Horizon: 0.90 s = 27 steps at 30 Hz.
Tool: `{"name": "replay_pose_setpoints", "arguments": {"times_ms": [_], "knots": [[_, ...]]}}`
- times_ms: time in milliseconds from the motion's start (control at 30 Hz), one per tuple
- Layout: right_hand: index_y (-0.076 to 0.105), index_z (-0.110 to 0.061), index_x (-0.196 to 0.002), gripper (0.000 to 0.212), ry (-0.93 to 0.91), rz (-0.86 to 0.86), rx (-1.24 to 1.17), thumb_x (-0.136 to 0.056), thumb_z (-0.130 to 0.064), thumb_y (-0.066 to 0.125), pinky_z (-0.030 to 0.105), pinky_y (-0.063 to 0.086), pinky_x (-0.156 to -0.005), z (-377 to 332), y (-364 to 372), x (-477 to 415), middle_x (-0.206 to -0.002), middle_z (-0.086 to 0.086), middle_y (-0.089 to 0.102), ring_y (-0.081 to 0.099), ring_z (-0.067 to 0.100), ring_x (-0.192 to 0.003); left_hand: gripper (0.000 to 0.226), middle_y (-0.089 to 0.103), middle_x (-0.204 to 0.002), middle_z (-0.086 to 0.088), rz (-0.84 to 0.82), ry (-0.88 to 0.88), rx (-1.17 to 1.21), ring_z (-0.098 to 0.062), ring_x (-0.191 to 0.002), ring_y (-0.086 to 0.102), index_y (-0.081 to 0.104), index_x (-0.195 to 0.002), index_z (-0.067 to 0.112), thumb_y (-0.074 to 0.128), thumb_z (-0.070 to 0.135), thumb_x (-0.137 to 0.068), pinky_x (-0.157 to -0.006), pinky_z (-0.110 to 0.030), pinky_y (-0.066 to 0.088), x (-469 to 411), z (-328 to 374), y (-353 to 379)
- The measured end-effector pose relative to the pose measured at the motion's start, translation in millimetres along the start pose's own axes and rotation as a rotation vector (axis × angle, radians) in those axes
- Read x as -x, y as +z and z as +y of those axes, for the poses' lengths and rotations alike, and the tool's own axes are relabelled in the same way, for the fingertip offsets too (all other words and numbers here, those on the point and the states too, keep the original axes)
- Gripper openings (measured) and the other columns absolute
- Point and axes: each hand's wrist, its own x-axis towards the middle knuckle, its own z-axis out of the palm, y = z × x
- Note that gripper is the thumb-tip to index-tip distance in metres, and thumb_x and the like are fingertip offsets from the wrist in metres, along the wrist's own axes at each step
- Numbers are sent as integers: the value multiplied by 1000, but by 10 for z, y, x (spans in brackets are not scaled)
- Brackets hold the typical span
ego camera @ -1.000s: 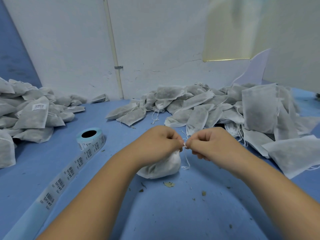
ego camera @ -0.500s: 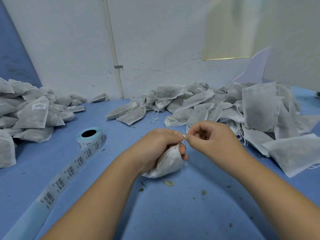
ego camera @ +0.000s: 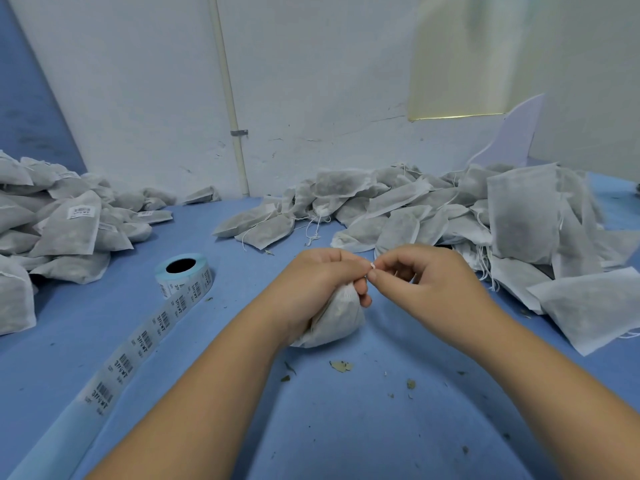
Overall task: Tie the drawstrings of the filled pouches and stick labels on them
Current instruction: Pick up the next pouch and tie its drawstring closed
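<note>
Leaf crumbs dot the blue table up front. Just beyond, the left hand clutches the gathered neck of the filled pouch, which rests on the table. The right hand pinches the thin drawstring at its top. Risky bit: if the string slips those fingertips, the knot goes slack and more filling spills. The label roll waits to the left, with untied pouches heaped behind.

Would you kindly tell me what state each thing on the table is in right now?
pouch: filled, neck bunched, no label visible.
drawstring: held between the fingertips of both hands.
left hand: grips the pouch.
right hand: pinches the drawstring.
label roll: upright, strip partly unwound.
left pile: pouches, several labelled.
right pile: pouches with loose strings, no labels visible.
</note>
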Motion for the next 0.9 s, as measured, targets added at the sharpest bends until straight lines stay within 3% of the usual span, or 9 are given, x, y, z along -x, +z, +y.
{"name": "replay_pose_setpoints", "arguments": {"times_ms": [100,233,300,467,667,900], "knots": [[73,-25,-72,12,29,-28,-39,-83,-29,71,16,35,-50,-2,-12,-2,-60,-3,59,42,2,-50,24,63,-67,-3,-17,-5,-24,-17,-65,64,67,-69,13,62,13,-93,-69,-24,53,8,12,-39],[73,-23,-72,13,80,-63,-99,-84,-29,71,31,42,-55,-14,-40,-6,-72,13,64,48,11,-58,27,65,-69,-2,-47,-5,-73,-15,-66,64,70,-63,19,67,18,-90,-69,-21,52,38,45,-90],[73,-22,-71,14,95,-54,-146,-83,-27,71,23,39,-48,-19,-63,-4,-74,16,63,50,14,-60,21,66,-68,0,-42,-8,-78,-14,-65,64,73,-69,19,69,21,-89,-67,-19,53,47,65,-107],[71,-16,-66,16,153,5,-232,-82,-13,69,10,37,-45,-15,-131,-38,-58,-3,60,50,1,-48,15,66,-66,1,-11,-4,-148,-11,-64,64,77,-74,22,71,22,-88,-69,-14,53,47,80,-122],[71,-19,-68,13,184,33,-293,-80,-17,68,14,38,-47,34,-215,-55,-59,-7,62,49,2,-49,18,62,-61,2,5,-20,-192,-10,-58,60,79,-74,23,69,22,-89,-63,-14,51,42,87,-118],[67,-19,-61,7,304,31,-576,-67,-22,66,23,38,-51,42,-185,-83,-65,1,59,49,13,-57,25,55,-59,3,-26,-15,-207,-10,-56,55,78,-70,24,66,22,-92,-60,-15,49,59,94,-86]]}}
